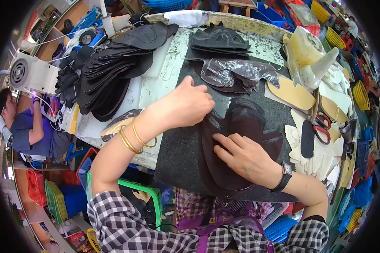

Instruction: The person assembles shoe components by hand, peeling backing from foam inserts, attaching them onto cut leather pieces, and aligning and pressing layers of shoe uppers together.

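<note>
Her left hand (188,105), fingers curled, pinched the dark brown leather shoe-upper piece (236,147); her right hand (245,156) pressed flat, fingers spread, on it.

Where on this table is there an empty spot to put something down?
Bare dark mat shows under the left hand, left of the brown pieces. A pale tabletop strip lies beside the black stack. The right side, around the scissors, is crowded.

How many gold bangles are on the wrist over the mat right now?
2. Both gold bangles sit on the left wrist, side by side: one nearer the left hand, the other just behind it toward the forearm. None shows elsewhere; the right wrist carries a dark watch.
</note>
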Available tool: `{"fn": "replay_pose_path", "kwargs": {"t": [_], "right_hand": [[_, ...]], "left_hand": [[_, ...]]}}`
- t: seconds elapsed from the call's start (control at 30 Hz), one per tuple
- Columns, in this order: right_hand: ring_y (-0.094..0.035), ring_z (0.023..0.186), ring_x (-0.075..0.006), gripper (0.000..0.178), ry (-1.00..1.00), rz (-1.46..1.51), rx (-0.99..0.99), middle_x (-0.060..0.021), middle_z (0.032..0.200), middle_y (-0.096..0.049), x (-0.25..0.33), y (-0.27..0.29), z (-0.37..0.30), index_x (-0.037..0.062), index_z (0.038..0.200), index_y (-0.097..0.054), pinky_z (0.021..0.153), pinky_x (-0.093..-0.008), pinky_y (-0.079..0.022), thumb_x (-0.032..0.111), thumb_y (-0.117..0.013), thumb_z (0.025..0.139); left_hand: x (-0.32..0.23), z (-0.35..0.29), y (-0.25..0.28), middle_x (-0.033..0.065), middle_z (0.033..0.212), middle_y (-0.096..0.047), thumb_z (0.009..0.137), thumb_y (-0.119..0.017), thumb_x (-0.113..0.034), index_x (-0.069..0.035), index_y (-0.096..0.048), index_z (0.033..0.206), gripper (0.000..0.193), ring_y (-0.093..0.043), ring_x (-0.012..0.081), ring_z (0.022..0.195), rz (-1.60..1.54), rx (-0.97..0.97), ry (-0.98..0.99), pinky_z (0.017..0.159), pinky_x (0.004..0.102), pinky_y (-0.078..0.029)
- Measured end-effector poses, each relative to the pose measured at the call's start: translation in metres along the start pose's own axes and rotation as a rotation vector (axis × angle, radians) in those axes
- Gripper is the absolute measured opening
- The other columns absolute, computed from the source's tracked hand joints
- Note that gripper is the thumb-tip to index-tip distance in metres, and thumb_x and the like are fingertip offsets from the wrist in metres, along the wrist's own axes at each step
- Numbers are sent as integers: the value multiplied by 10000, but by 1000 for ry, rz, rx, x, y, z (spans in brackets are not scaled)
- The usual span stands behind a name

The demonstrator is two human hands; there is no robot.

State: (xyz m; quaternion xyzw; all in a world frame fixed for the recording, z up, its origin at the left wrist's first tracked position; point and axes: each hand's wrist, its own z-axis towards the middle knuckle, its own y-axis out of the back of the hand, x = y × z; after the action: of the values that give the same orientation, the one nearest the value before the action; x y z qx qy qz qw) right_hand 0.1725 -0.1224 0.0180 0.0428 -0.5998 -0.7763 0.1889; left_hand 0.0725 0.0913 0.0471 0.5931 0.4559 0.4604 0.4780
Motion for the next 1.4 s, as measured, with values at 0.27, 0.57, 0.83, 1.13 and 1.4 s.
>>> {"fn": "replay_pose_path", "kwargs": {"t": [0.27,0.57,0.83,1.13,1.4], "right_hand": [[-520,891,-155,282,-9,-106,6,-109,1230,-571,3,-3,-2,34,1021,-592,703,-249,-438,163,-577,771],[-519,887,-147,285,15,-158,-10,-93,1170,-584,4,-2,3,41,1023,-582,679,-253,-420,180,-583,775],[-497,1083,-221,329,-40,-101,58,-124,1331,-494,-4,0,-2,71,1084,-552,822,-337,-398,165,-599,772],[-521,1057,-223,324,-22,55,-63,-100,1172,-535,-10,14,12,60,1042,-560,840,-352,-413,121,-628,731],[-569,1074,-289,203,-126,3,-410,-121,1135,-591,-112,14,55,23,1018,-604,900,-456,-440,135,-594,849]], "left_hand": [[-18,-24,-27,63,852,-675,854,-600,-74,-30,-552,846,65,-611,127,700,-1025,-149,321,666,281,-501],[-38,-17,-27,51,822,-620,790,-737,-111,-27,-524,964,288,-576,135,677,-953,-311,489,627,264,-475],[3,-8,-44,136,854,-563,750,-605,62,-36,-554,964,241,-547,345,862,-294,-623,404,732,420,-447],[120,110,-54,184,917,-666,848,-643,-232,-42,-626,982,233,-640,348,885,-284,-710,446,729,412,-506],[108,95,-42,216,829,-655,847,-622,-224,-41,-660,920,201,-645,375,755,-236,-665,468,692,444,-516]]}}
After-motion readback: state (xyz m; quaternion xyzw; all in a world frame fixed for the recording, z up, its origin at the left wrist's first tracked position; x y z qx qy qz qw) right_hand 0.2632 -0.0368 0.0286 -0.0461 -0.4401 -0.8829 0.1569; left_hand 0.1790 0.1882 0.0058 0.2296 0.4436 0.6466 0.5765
